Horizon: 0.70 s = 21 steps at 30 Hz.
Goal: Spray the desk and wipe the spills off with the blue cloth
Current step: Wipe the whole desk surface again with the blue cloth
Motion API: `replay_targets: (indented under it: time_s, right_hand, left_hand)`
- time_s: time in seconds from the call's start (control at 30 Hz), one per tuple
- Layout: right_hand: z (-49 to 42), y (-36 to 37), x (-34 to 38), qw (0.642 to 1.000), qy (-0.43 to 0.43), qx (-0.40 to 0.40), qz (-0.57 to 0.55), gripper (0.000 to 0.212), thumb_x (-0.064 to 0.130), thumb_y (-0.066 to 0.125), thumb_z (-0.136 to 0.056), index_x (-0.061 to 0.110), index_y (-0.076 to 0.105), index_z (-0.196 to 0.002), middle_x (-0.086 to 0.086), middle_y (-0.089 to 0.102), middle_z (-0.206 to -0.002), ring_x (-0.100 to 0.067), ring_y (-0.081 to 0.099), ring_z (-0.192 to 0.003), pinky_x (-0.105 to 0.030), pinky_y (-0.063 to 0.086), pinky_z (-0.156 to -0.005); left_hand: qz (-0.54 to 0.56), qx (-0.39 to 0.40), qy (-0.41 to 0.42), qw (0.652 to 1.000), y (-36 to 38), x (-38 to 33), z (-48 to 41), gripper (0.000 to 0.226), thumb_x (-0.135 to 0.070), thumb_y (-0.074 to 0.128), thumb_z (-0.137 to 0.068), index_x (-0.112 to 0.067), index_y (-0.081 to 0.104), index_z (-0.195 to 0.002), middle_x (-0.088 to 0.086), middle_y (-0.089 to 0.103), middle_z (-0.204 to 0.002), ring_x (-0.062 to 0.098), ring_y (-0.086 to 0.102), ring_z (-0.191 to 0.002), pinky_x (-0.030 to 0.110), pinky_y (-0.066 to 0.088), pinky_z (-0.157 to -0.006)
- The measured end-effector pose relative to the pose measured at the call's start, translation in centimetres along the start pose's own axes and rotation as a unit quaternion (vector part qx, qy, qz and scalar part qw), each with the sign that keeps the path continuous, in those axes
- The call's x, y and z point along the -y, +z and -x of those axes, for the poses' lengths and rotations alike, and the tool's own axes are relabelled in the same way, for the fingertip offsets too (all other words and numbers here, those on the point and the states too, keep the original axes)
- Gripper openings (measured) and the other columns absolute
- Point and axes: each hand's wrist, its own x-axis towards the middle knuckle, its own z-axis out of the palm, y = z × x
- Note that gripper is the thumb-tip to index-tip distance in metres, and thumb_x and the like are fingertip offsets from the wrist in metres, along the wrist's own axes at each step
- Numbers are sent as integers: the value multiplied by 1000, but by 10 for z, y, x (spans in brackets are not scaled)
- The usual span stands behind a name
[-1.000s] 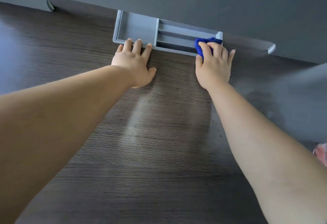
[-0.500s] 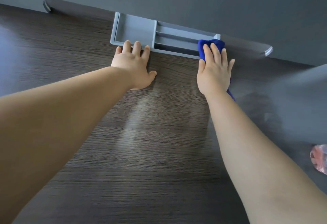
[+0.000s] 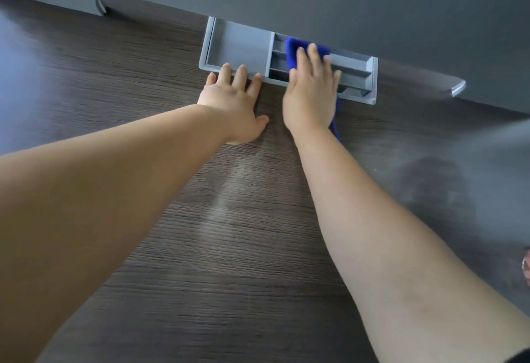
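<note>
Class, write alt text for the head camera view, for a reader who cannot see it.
A person's right hand presses a blue cloth into the slotted side of a grey tray at the back of a wooden desk. The left hand lies flat on the desk at the tray's front rim.

blue cloth (image 3: 293,54) mostly hidden under the right hand (image 3: 311,98)

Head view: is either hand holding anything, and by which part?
Nothing is gripped. The right hand presses flat on the middle of the blue cloth, over the grey tray's slotted end. The left hand rests flat on the desk, empty.
</note>
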Motion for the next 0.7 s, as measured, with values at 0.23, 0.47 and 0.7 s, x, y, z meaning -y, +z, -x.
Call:
replay_targets:
  time_s: [0.23,0.47,0.7]
  right_hand:
    - [-10,1,34,996,13,79,38,54,41,19,-101,20,11,-151,2,8,-159,-26,-2,-145,-44,-3,-117]
    - [-22,-3,19,997,-1,67,48,48,46,23,-99,24,31,-141,5,26,-150,-24,19,-139,-45,11,-114]
    - [-13,-1,4,996,57,15,74,58,48,25,-98,16,26,-146,-7,17,-154,-32,12,-141,-45,3,-117]
  left_hand:
    - [18,-15,6,1000,4,2,-3,79,-59,33,-88,-19,4,-150,12,8,-156,35,5,-142,47,13,-116]
    - [12,-3,0,1000,-2,2,1,80,-60,34,-89,-20,1,-150,10,5,-156,34,2,-143,45,13,-115]
    - [9,-14,4,1000,3,2,0,80,-59,32,-90,-18,0,-150,11,4,-156,34,-1,-144,46,9,-117]
